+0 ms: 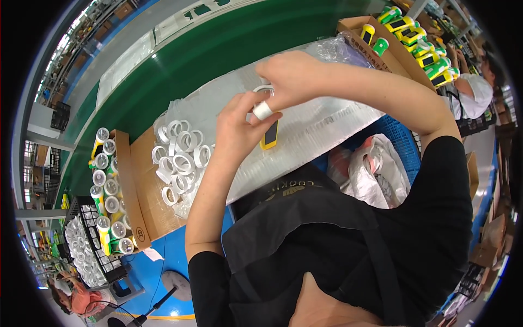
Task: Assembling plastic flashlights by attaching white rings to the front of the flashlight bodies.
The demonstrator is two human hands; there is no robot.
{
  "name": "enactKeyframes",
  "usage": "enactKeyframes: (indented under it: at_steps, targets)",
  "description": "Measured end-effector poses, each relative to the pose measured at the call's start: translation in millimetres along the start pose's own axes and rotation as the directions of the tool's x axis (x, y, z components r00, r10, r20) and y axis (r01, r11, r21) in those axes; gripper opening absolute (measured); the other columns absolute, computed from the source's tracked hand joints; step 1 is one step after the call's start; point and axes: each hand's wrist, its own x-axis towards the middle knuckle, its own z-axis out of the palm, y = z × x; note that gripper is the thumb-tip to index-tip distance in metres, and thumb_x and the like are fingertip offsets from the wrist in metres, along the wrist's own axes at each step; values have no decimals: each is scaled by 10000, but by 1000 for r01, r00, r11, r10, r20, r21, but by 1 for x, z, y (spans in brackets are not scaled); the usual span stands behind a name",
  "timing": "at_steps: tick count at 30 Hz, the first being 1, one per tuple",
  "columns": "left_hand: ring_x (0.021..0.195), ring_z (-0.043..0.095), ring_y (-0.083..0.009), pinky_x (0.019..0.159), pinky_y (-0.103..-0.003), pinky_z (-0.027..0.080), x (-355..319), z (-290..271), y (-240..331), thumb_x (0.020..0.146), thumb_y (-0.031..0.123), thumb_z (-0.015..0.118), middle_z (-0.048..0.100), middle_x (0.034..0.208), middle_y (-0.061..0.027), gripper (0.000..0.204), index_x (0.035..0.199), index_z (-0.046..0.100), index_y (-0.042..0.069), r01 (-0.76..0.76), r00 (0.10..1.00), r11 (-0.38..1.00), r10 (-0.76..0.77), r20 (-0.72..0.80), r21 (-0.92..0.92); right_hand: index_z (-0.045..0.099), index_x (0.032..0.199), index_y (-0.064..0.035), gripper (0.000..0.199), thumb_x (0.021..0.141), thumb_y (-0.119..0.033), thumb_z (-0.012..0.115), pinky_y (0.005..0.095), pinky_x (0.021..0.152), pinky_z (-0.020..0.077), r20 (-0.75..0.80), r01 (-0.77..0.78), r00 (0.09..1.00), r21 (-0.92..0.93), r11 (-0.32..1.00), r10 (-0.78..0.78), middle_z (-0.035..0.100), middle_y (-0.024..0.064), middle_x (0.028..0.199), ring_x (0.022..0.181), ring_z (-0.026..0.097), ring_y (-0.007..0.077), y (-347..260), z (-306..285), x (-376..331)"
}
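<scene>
My left hand (238,122) is closed, its thumb and fingers pinched around a white plastic ring (262,111). My right hand (289,79) reaches in from the right and is closed over the same spot, its fingers bent down against the ring's upper side. Just below my left thumb shows a yellow flashlight (269,140) with a dark panel on its body. Its upper part is behind my fingers, so I cannot tell whether ring and flashlight are joined. A heap of loose white rings (182,155) lies left of my left forearm.
Grey wrapping sheet (321,128) covers the worktop. A cardboard box (131,185) of upright flashlights stands left; another box (354,24) with yellow and green flashlights is at the far right. Below the right edge are a blue crate (400,143) and white bag (378,169). Co-workers sit at both sides.
</scene>
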Motion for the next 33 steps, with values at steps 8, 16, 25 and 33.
enactKeyframes:
  at_steps: [8,16,25,33]
  targets:
    - [777,652,-229,664,-332,522,-2,2,-8,682,102,820,675,900,-79,350,983,640,93,9,1000,997,-12,-26,-76,553,797,-9,470,729,-446,714,391,596,448,-181,197,969,155,968,-169,609,145,798,723,602,308,8,13,7]
    - [765,644,-224,657,-329,522,-5,0,-6,678,108,825,668,886,-79,355,983,644,88,10,999,995,-14,-37,-103,562,781,2,594,718,-579,666,410,588,450,-245,370,915,199,907,-319,590,149,713,672,589,312,7,17,17]
    - [784,650,-214,683,-309,523,-8,-3,-10,667,115,840,670,901,-76,370,984,652,77,104,989,975,-122,-82,-197,643,903,4,720,677,-679,675,392,671,508,-540,733,620,138,666,-570,645,155,784,742,650,313,24,20,35]
    - [819,665,-192,721,-303,533,-11,-6,-12,684,70,819,689,952,-64,363,1002,645,68,106,992,982,-115,-55,-156,595,814,-17,612,672,-599,721,386,581,460,-417,349,869,134,927,-267,608,128,743,663,612,287,5,22,23]
